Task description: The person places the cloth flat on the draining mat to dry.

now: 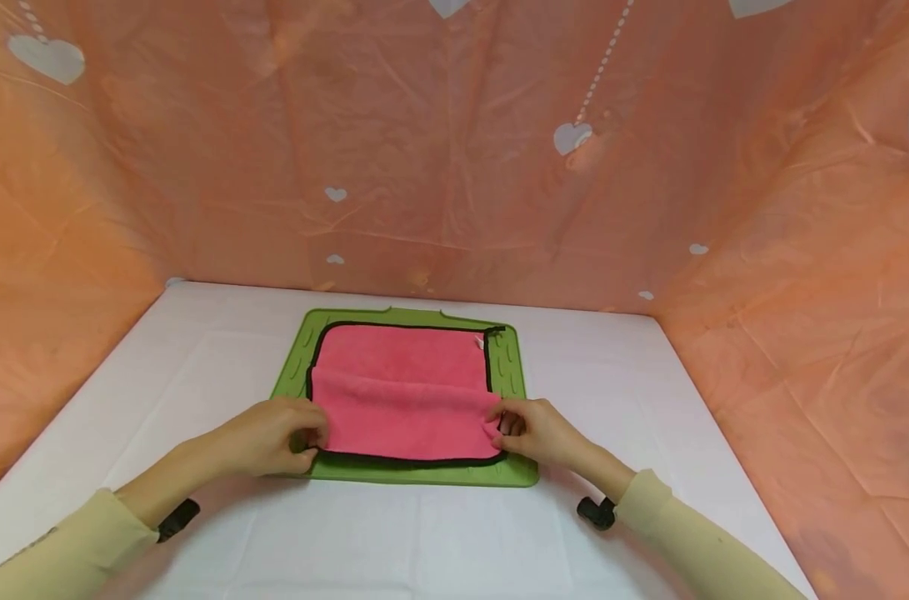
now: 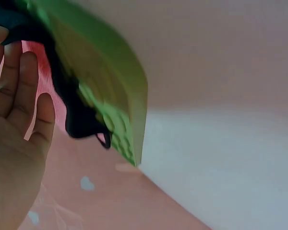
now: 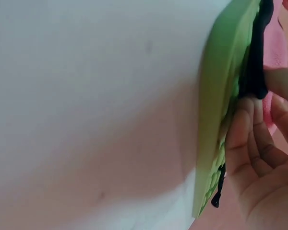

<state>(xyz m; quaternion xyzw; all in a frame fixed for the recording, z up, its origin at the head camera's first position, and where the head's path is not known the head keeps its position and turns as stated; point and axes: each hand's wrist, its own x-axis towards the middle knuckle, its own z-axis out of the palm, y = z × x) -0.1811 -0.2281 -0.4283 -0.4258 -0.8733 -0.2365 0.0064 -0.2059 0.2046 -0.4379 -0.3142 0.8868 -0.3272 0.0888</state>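
A pink cloth with black edging lies over a green board with a raised rim. Across its middle runs a soft ridge, with the side edges stepping outward there. At the near left corner, my left hand pinches the black edge between thumb and fingers; the left wrist view shows the hold at its upper left border, partly cut off. The near right corner is pinched by my right hand, its thumb and forefinger on the black border in the right wrist view.
Beneath the board is a white-covered table. An orange sheet with pale hearts rises behind it and along both sides. Black devices sit at both wrists. A small white tag shows near the cloth's far right corner.
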